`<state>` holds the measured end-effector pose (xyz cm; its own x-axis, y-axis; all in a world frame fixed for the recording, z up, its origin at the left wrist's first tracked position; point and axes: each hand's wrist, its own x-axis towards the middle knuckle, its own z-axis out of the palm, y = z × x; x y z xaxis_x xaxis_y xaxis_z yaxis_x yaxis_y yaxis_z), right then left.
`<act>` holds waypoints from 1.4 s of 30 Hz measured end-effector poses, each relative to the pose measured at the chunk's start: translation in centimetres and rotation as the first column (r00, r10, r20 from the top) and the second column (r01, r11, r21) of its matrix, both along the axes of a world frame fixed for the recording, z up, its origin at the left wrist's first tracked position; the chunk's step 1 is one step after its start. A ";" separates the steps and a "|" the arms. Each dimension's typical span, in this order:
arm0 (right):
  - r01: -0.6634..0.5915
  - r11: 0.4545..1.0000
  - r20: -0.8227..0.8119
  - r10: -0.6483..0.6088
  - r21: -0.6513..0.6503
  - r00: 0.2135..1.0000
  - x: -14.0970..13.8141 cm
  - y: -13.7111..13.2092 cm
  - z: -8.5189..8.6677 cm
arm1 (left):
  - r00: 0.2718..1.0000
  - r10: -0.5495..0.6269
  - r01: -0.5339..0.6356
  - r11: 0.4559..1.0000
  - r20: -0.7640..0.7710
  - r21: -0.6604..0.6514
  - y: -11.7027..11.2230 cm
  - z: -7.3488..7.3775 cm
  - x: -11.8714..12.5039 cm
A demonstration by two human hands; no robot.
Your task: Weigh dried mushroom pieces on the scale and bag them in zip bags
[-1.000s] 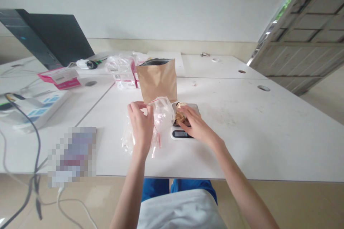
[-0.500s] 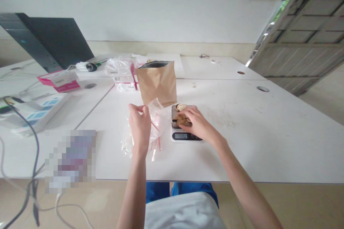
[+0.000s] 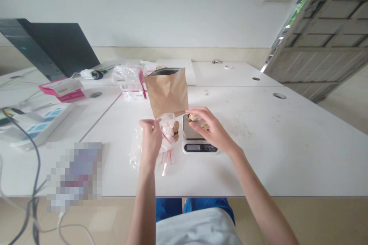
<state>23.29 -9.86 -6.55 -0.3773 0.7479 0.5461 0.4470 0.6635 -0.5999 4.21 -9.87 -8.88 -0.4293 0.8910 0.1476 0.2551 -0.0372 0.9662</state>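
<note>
My left hand (image 3: pixel 150 134) is closed in a pinch on the upper left edge of a clear zip bag (image 3: pixel 166 121) with a red strip. Two brown, dried-looking pieces (image 3: pixel 175 127) lie at the bag's right side; I cannot tell if they are inside it or beside it. Over the small digital scale (image 3: pixel 200 147) hovers my right hand (image 3: pixel 211 128), its thumb and fingers apart. Between them a pale, dark-edged piece (image 3: pixel 193 117) sits on the plate's back left corner. Another pale brown piece (image 3: pixel 205 126) is partly hidden by the hand. The display's figures are blurred.
A brown paper pouch (image 3: pixel 168 93) stands open behind the bag. More clear bags (image 3: pixel 136 149) lie under my left hand. Pink-and-white boxes (image 3: pixel 64 89), a power strip (image 3: pixel 43 124), a black computer case (image 3: pixel 57 48) and a pixelated object (image 3: pixel 76 174) are on the left.
The brown pieces have gone from the scale to the bag's right side. My right hand has opened and is a little farther back. My left hand stays at the bag.
</note>
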 end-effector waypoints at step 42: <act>0.153 0.987 -0.053 -0.150 0.050 0.987 -1.3 3.5 -0.2 | 0.695 -0.090 0.123 0.992 0.713 0.006 -2.1 2.2 2.1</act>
<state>21.94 -6.33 -6.75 -0.2332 0.7635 0.6023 0.5157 0.6222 -0.5890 6.32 -11.95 -6.64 -0.2937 0.9353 -0.1971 -0.5120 0.0202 0.8587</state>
